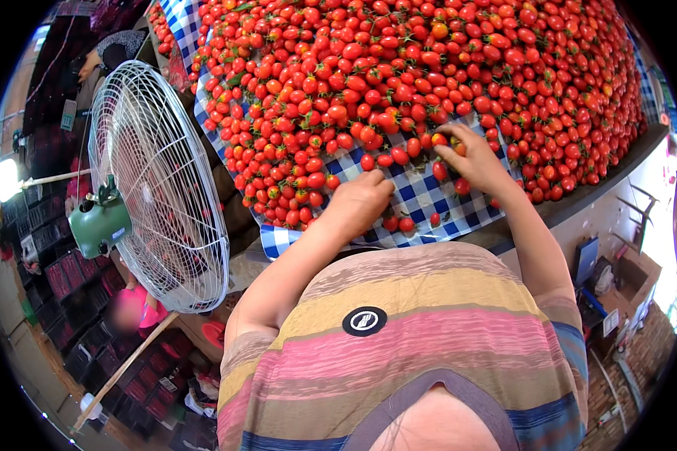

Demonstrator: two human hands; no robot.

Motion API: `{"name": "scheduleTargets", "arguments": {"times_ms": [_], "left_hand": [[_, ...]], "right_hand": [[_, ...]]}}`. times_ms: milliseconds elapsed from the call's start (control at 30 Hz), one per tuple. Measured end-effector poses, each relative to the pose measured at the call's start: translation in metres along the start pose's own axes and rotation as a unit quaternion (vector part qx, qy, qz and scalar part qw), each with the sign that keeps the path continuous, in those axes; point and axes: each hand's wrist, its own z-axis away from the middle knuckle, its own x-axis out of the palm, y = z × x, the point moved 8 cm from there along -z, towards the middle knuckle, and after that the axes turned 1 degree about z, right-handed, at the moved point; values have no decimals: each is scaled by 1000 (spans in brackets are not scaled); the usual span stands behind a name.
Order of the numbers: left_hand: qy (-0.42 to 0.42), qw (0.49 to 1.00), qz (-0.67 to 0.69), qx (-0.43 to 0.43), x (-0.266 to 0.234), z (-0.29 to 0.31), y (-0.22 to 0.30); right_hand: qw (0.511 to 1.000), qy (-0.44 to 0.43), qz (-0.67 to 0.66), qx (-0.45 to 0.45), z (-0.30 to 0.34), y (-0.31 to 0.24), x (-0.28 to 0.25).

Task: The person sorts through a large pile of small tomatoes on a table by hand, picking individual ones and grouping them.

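A large heap of red cherry tomatoes (368,83), some with green stems, spreads over a blue-and-white checked cloth (417,192) in front of me. My left hand (359,201) rests low over the cloth at the near edge of the heap, fingers curled closed; whatever they hold is hidden. To its right, my right hand (474,159) reaches into the heap's edge, thumb and fingers closed round an orange-red cherry tomato (459,149). A short row of loose tomatoes lies between the two hands, and a few more sit on the cloth nearer my body.
A large wire-caged fan (158,188) with a green motor stands close at the left. Stacked dark crates (83,293) and a person in pink (139,308) are beyond it. The dark table edge (579,207) curves along the right. Cardboard boxes (628,282) stand at the far right.
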Motion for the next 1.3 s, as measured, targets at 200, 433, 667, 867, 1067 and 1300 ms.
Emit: {"name": "scheduleTargets", "arguments": {"times_ms": [200,433,667,867,1067,1300], "left_hand": [[69,990,90,-89,-65,8,-20],[-109,993,-27,-35,1,20,6],[-135,986,-94,30,-3,21,28],[-98,992,-44,-59,-6,39,0],[-126,990,34,43,17,14,53],[-131,987,91,26,20,9,34]], "right_hand": [[867,10,-497,13,41,-16,-19],[769,251,-586,-48,218,97,-138],[782,463,-378,174,287,227,-83],[831,551,41,60,290,156,-116],[952,258,153,-57,159,-19,-53],[956,-86,266,-92,82,-8,67]]}}
